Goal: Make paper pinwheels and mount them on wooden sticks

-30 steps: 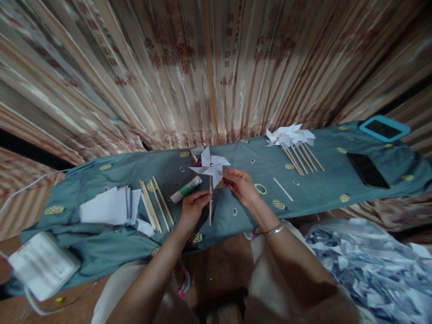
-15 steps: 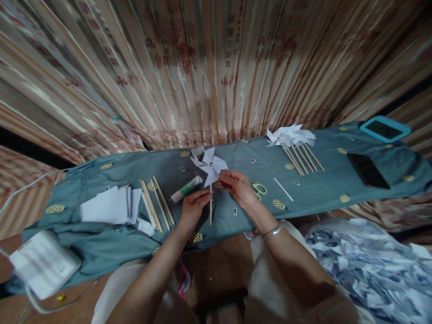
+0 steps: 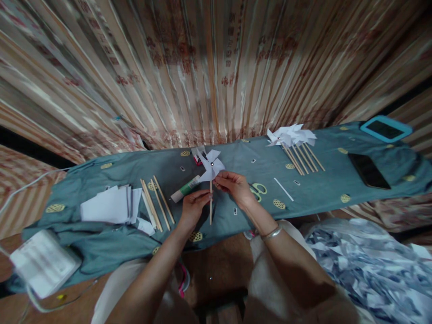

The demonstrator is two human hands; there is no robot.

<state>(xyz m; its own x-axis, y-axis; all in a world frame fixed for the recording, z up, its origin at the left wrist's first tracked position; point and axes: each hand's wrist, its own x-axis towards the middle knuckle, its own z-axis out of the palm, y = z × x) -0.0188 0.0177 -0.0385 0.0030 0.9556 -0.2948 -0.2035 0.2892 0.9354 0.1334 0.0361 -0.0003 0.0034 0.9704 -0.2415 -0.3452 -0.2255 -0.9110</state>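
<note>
A white paper pinwheel [image 3: 212, 165] on a thin wooden stick stands above the middle of the cloth, a small dark pin at its centre. My left hand [image 3: 195, 209] pinches the stick below the paper head. On the other side, my right hand [image 3: 236, 185] has thumb and fingers drawn together at the lower right edge of a blade. Behind the pinwheel lies a small red item with clear wrapping [image 3: 199, 155], partly covered. A green and white tube [image 3: 185, 189] rests left of the stick. Yellow-green scissors [image 3: 259, 191] lie just past my right wrist.
Stacked white paper [image 3: 106, 206] and several loose wooden sticks [image 3: 157, 204] are at left, near a white box [image 3: 45, 265] with a cable. Finished pinwheels [image 3: 292, 135], a white strip [image 3: 283, 189], a phone [image 3: 368, 171] and a blue-framed device [image 3: 385, 129] lie right. A paper-filled bag [image 3: 371, 265] sits below.
The pinwheel's paper head has turned on its pin, uncovering more of the red item behind. My right fingers have shifted slightly down and left; my left hand stays on the stick.
</note>
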